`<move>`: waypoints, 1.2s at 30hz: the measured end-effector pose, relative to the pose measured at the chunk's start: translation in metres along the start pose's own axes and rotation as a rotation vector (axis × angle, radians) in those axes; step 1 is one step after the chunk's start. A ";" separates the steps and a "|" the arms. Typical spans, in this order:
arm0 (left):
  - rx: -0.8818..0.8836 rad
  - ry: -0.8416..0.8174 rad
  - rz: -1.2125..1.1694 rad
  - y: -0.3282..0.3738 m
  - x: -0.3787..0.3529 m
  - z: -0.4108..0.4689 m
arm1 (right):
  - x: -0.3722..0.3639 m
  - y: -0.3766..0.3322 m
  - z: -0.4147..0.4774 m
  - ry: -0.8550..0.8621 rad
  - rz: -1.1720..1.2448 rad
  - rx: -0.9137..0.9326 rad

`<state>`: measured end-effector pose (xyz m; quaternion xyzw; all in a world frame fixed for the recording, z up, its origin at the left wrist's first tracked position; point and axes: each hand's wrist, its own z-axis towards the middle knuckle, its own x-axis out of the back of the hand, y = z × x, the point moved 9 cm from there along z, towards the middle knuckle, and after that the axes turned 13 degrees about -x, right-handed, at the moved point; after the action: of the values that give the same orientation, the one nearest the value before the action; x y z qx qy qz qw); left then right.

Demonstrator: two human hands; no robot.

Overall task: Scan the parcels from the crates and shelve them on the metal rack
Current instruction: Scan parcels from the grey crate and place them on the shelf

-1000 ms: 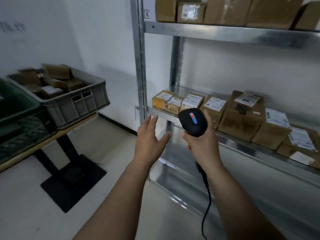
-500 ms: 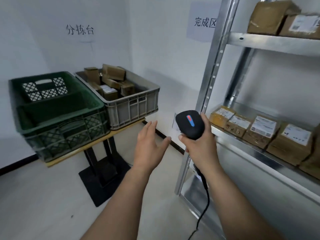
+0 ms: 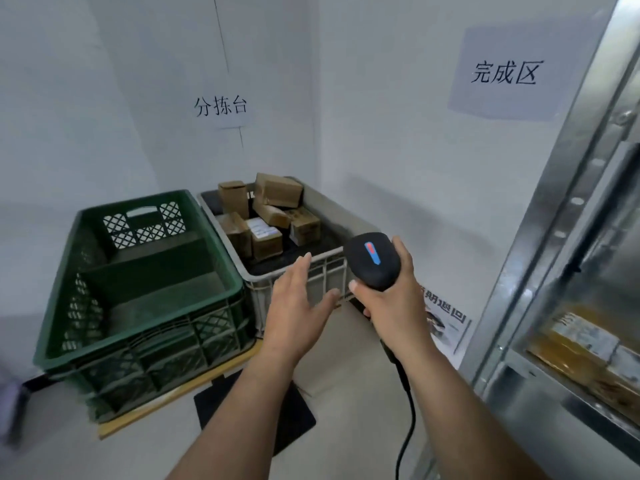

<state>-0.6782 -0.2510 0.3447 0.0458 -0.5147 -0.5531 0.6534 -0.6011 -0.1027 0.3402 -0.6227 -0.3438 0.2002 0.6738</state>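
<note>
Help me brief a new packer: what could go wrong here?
The parcels lie jumbled in the grey crate, so a one-handed grab by the open left hand might drop one. The cable dangling from the scanner in the right hand could snag on the metal rack.

White walls (image 3: 381,150) meet in a corner, a small paper sign (image 3: 220,106) on one, a larger sign (image 3: 504,73) on the other. A wooden tabletop (image 3: 173,398) on a black pedestal base (image 3: 298,420) stands on a pale floor (image 3: 69,459).
</note>
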 end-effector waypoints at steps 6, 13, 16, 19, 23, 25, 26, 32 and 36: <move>0.014 0.030 0.027 -0.028 -0.012 0.100 | -0.016 -0.033 0.110 -0.040 -0.024 0.006; 0.081 0.046 0.055 -0.088 -0.004 0.163 | -0.076 -0.057 0.201 -0.078 -0.077 0.029; 0.078 0.059 0.044 -0.116 0.004 0.190 | -0.108 -0.066 0.230 -0.086 -0.087 0.034; 0.064 0.070 0.046 -0.144 0.017 0.222 | -0.139 -0.079 0.259 -0.083 -0.075 0.033; 0.071 0.078 0.063 -0.183 0.035 0.268 | -0.177 -0.093 0.301 -0.085 -0.080 0.028; 0.079 0.071 0.077 -0.202 0.037 0.289 | -0.191 -0.092 0.324 -0.088 -0.086 0.003; 0.087 0.063 0.076 -0.211 0.036 0.298 | -0.197 -0.089 0.336 -0.093 -0.092 -0.012; 0.162 0.018 0.067 -0.260 0.011 0.348 | -0.229 -0.071 0.413 -0.111 -0.089 -0.092; 0.218 -0.006 0.091 -0.290 -0.006 0.381 | -0.256 -0.050 0.465 -0.135 -0.066 -0.159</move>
<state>-1.1486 -0.1634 0.3357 0.0915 -0.5753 -0.4639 0.6674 -1.1158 0.0375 0.3287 -0.6475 -0.4236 0.1915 0.6039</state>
